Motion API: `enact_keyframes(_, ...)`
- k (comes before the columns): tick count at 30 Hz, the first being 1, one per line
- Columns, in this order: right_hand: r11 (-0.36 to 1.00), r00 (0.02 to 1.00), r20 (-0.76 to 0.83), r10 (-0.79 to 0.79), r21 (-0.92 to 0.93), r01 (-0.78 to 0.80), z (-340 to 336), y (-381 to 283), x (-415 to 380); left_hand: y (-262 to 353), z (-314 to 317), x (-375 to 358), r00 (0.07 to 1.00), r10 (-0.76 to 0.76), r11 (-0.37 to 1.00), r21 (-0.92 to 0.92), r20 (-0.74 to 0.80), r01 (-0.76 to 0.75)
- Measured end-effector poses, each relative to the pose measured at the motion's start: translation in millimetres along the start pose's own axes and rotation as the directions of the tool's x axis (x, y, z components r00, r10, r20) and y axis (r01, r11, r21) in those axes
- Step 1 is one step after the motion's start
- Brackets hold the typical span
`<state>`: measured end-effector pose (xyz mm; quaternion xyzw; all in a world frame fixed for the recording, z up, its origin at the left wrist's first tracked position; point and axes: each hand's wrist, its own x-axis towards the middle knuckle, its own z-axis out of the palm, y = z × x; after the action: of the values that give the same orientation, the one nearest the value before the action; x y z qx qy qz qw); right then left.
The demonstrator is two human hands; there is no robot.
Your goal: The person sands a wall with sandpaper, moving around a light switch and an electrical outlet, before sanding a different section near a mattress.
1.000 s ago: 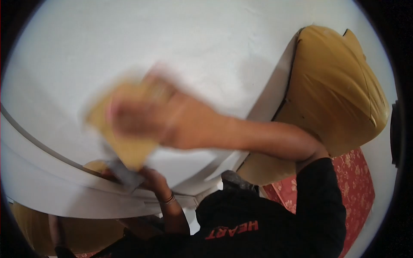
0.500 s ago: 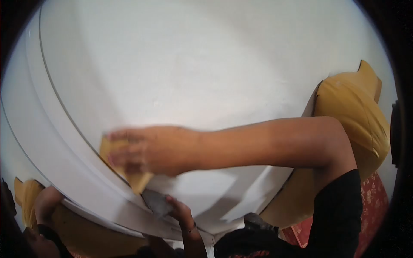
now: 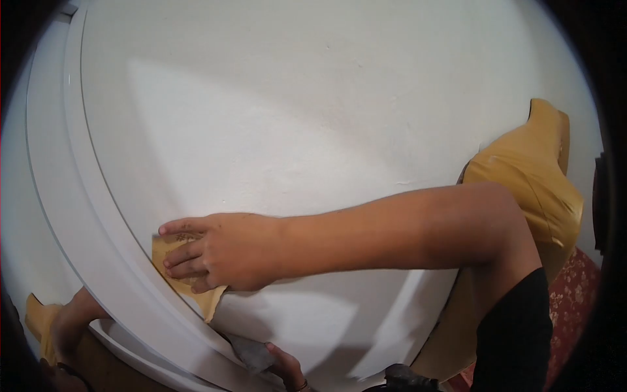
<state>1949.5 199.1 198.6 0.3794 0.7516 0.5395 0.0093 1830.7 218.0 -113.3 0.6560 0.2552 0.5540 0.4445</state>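
My right hand [image 3: 222, 255] reaches in from the right with its back to me, fingers slightly spread. It presses a yellow printed paper sheet [image 3: 209, 304], which looks like sandpaper, against a broad white surface [image 3: 274, 130], along the edge of a pale raised border. The palm hides part of the sheet. At the bottom, my left hand [image 3: 285, 367] pinches a grey sheet [image 3: 251, 353] whose material I cannot make out. This grey piece lies close to the lower end of the yellow one. The view's lower edge cuts off my left wrist.
A pale curved border [image 3: 108, 202] runs down the left side. Beyond it, a reflection [image 3: 78, 323] shows an arm and yellow cloth. To the right stands a yellow-covered piece of furniture [image 3: 529, 170] near my elbow, with red patterned fabric [image 3: 575, 300] below it.
My right hand, blurred before, is now sharp and sits lower in view with the yellow sheet. My left hand and the grey sheet also appear lower. The whole view has shifted somewhat.
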Motion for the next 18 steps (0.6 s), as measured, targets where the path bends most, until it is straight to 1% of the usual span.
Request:
enact_keyframes(1,0.997,0.997,0.059,0.041,-0.067,-0.037,-43.6,4.6,8.4,2.4,-5.6,3.3,1.0,0.006,1.0,0.005,0.001,-0.006)
enact_keyframes(2,0.989,0.99,0.122,0.077,-0.132,-0.061,-105.1,23.8,18.1,8.6,-4.8,3.9,0.995,0.097,0.995,-0.012,0.012,-0.097)
enact_keyframes(3,0.947,0.985,0.052,0.163,-0.287,-0.142,-127.8,56.4,21.5,13.6,-3.3,5.4,0.982,0.188,0.982,-0.029,0.021,-0.187)
enact_keyframes(4,0.879,0.964,-0.186,0.189,-0.406,-0.25,-153.8,88.0,25.5,10.5,-2.9,5.8,0.983,0.184,0.983,-0.026,0.018,-0.183)
enact_keyframes(5,0.609,0.612,-0.057,0.789,-0.066,-0.791,-186.4,102.0,35.0,4.6,-3.7,6.5,0.984,0.18,0.984,0.001,0.007,-0.18)
enact_keyframes(6,0.468,0.459,-0.105,0.882,0.3,-0.831,-198.1,114.6,17.8,-2.3,10.7,5.7,0.985,0.172,0.985,0.025,0.006,-0.172)
enact_keyframes(7,0.517,0.47,-0.367,0.803,0.038,-0.855,-214.9,127.8,7.6,-5.8,12.4,5.3,0.985,0.17,0.985,0.029,0.013,-0.17)
enact_keyframes(8,0.473,0.51,-0.58,0.635,-0.231,-0.85,-226.6,127.7,7.4,-7.9,15.8,5.0,0.985,0.171,0.985,0.045,-0.032,-0.169)
enact_keyframes(9,0.438,0.378,-0.435,0.817,0.043,-0.898,-218.4,115.7,0.3,-10.1,16.3,3.9,0.982,0.175,0.983,0.062,-0.075,-0.17)
enact_keyframes(10,0.321,0.261,-0.224,0.939,0.3,-0.898,-207.4,90.2,0.2,-6.7,11.7,3.4,0.983,0.173,0.983,0.065,-0.067,-0.169)
enact_keyframes(11,0.626,0.709,-0.279,0.648,-0.336,-0.704,-179.7,90.7,-15.5,1.3,9.8,4.2,0.986,0.159,0.987,0.018,-0.046,-0.159)
enact_keyframes(12,0.732,0.924,-0.185,0.334,-0.567,-0.378,-153.5,63.1,-26.8,6.4,11.1,5.4,0.989,0.149,0.988,-0.031,-0.024,-0.149)
enact_keyframes(13,0.898,0.933,-0.07,0.353,-0.253,-0.359,-126.4,22.2,-36.6,6.9,15.2,6.0,0.988,0.15,0.988,-0.039,-0.024,-0.151)
enact_keyframes(14,0.966,0.965,0.087,0.246,-0.101,-0.237,-111.7,-11.5,-43.4,6.0,18.2,5.8,0.998,0.057,0.976,-0.21,-0.012,-0.058)
enact_keyframes(15,0.962,0.962,0.085,0.261,-0.105,-0.252,-111.8,-11.9,-42.7,2.8,15.8,4.7,0.999,-0.032,0.932,-0.36,0.025,0.038)
enact_keyframes(16,0.967,0.964,0.1,0.248,-0.083,-0.24,-107.5,-9.8,-37.8,-3.0,11.2,6.4,0.999,-0.021,0.938,-0.345,0.038,0.033)
enact_keyframes(17,0.974,0.968,0.117,0.222,-0.061,-0.216,-107.8,-4.0,-31.4,-9.0,11.3,7.8,0.998,0.065,0.959,-0.276,0.025,-0.056)
enact_keyframes(18,0.935,0.946,-0.012,0.323,-0.153,-0.321,-125.4,18.3,-21.6,-12.4,10.8,7.7,0.989,0.145,0.968,-0.209,0.013,-0.14)
